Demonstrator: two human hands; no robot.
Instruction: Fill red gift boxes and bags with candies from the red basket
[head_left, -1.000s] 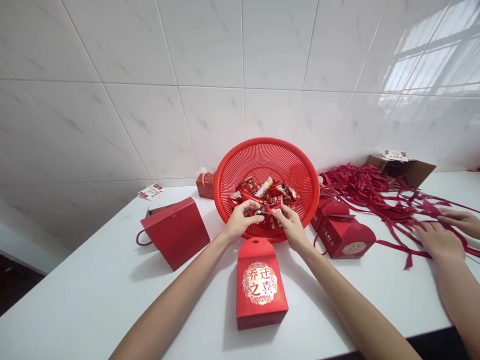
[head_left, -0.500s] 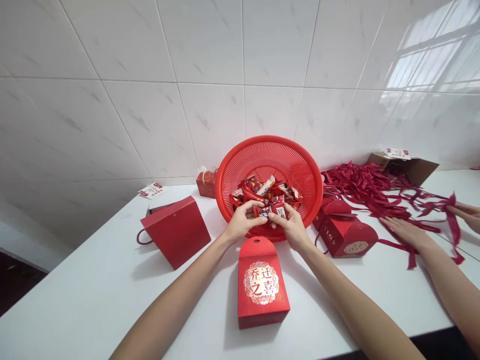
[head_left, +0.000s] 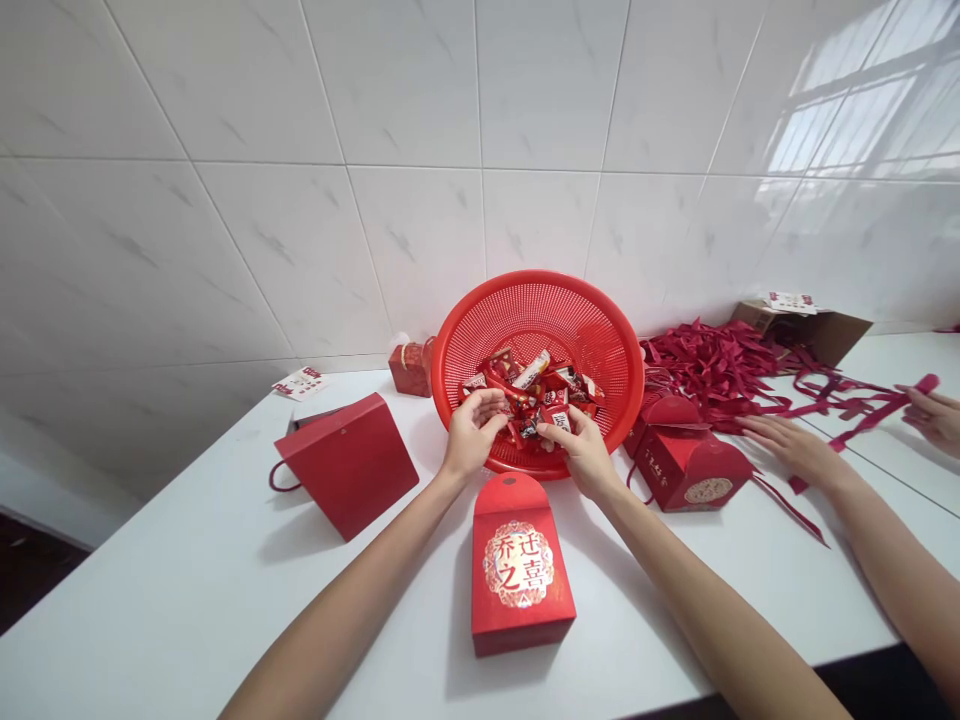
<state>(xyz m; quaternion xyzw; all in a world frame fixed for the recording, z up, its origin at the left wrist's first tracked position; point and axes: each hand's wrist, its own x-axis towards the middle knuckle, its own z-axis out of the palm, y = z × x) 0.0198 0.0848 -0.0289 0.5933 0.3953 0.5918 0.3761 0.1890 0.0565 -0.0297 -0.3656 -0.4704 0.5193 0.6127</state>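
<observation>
Left of the red basket (head_left: 517,315), we see a tilted red box (head_left: 352,465) on the white table (head_left: 187,600). Our left hand (head_left: 472,432) reaches over the basket's near rim, fingers loosely curled, thumb apart, gripping nothing we can see. Wrapped sweets (head_left: 532,370) cover the basket's bottom. In front of it, a flapped red carton (head_left: 521,630) reads "乔迁之喜" on its pale medallion (head_left: 519,563). At the basket's near right, our right hand (head_left: 589,455) pinches a red-and-white packet (head_left: 561,419). Right of the basket, a dark-red box (head_left: 688,465) carries gold lettering (head_left: 663,463) too small to read; a co-worker's hands (head_left: 787,448) work near a ribbon heap (head_left: 712,365), one gripping a strand.
</observation>
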